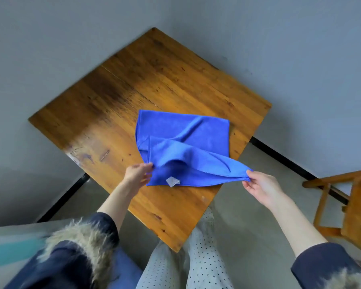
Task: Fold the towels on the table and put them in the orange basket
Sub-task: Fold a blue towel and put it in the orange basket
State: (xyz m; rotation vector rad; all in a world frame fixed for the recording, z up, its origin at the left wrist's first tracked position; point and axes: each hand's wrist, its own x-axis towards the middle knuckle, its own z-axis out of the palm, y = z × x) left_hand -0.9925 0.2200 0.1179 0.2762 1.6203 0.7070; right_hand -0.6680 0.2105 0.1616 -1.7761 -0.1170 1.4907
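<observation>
Blue towel on a wooden bench, its near edge lifted. Left hand fingers pinch the near-left corner; right hand fingers pinch the near-right corner, raised off the bench. A white tag shows on the underside. Wooden chair stands at right

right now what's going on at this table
A person is folding a blue towel on a wooden table. The left hand pinches one near corner and the right hand pinches the other, lifting that edge while the far half lies flat. A white tag shows underneath. No basket is in view.
</observation>
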